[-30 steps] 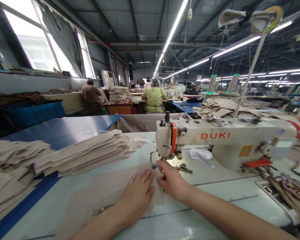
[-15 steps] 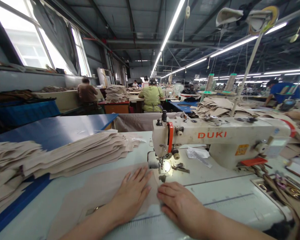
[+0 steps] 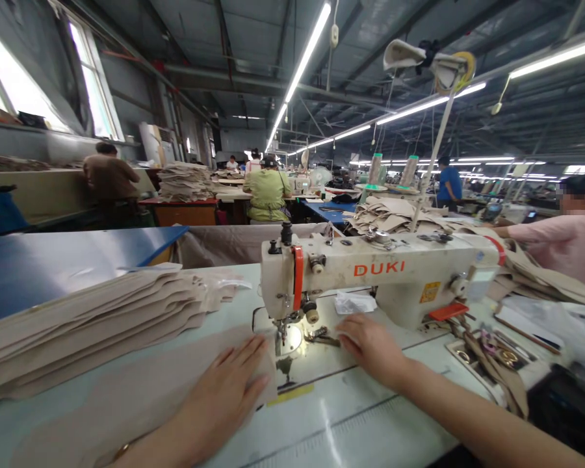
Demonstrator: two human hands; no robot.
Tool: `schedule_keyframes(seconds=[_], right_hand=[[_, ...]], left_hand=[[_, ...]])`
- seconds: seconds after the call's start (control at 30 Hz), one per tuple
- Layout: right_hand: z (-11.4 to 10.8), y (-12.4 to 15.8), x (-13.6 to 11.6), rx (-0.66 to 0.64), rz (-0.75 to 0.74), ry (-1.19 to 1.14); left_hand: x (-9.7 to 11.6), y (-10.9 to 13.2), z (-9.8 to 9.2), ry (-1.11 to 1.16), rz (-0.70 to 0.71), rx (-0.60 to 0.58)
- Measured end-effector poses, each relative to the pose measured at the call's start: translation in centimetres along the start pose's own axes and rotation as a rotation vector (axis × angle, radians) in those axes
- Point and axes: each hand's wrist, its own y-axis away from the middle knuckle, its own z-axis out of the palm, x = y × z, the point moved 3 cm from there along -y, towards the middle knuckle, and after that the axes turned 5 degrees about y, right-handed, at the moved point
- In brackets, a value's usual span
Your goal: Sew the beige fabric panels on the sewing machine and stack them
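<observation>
My left hand (image 3: 229, 396) lies flat, fingers stretched, on a thin beige fabric piece (image 3: 170, 364) spread left of the needle. The fabric's right edge ends just before the presser foot (image 3: 283, 333) of a white sewing machine (image 3: 341, 270). My right hand (image 3: 373, 348) is right of the needle, its fingers bent and closed at the near end of small metal thread snips (image 3: 316, 334) on the machine bed. Its fingertips are partly hidden. Behind that hand lies a crumpled white packet (image 3: 355, 302).
Stacked beige fabric pieces (image 3: 141, 312) lie at the left. A parts tray (image 3: 472, 370) with rings and straps is at the right. Thread cones (image 3: 374, 172) stand behind the machine. A person in pink (image 3: 560, 240) sits at the right, and others work farther back.
My right hand has left the fabric's edge and moved right and forward to the snips. My left hand stays on the fabric. The view has swung to the right.
</observation>
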Motion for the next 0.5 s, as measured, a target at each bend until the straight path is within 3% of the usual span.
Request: schedule_keyframes(seconds=[0.1,0.2,0.5], right_hand=[[-0.7,-0.6,4.5,0.015,0.200,0.078],[-0.4,-0.5,6.8,-0.025,0.285,0.103],[-0.2,-0.5,6.9,-0.026,0.361,0.141]], left_hand=[[0.2,0.1,0.2,0.007,0.019,0.023],[0.3,0.5,0.4,0.011,0.039,0.054],[0.3,0.4,0.4,-0.004,0.042,0.058]])
